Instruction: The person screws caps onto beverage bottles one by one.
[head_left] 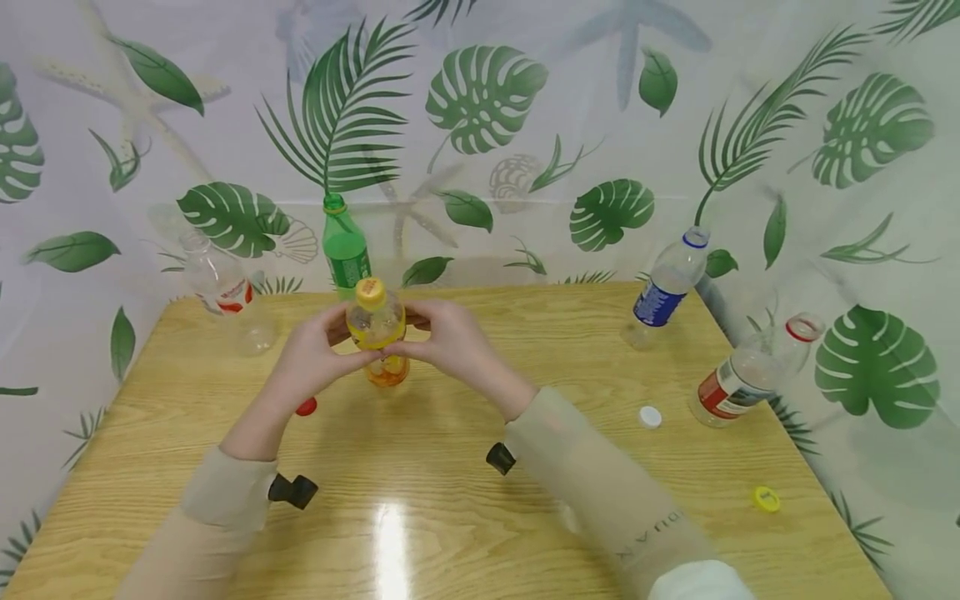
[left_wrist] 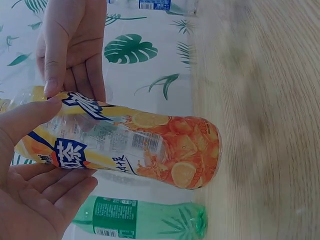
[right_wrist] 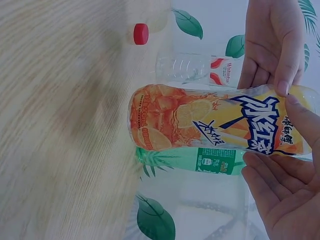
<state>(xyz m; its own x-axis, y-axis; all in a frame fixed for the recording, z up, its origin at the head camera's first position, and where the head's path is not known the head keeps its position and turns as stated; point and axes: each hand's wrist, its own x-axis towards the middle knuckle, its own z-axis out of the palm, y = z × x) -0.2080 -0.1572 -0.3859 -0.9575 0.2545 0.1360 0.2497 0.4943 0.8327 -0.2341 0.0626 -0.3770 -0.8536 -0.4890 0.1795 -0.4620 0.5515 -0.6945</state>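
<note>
Both hands grip a clear bottle with a yellow cap and an orange-and-yellow label (head_left: 387, 367), which stands upright in front of a green bottle (head_left: 347, 250). My left hand (head_left: 311, 354) has its thumb across the front of the label, fingers behind. From the other side my right hand (head_left: 450, 337) does the same, the thumb tips nearly meeting. In the left wrist view the labelled bottle (left_wrist: 185, 150) shows its base close to the table; the right wrist view shows the label's front (right_wrist: 200, 117).
Clear uncapped bottles stand at the back left (head_left: 236, 296), the back right (head_left: 660, 296) and the right edge (head_left: 735, 387). Loose caps lie on the wooden table (head_left: 420, 517): a red one (head_left: 306, 407), a white one (head_left: 650, 417) and a yellow one (head_left: 767, 499).
</note>
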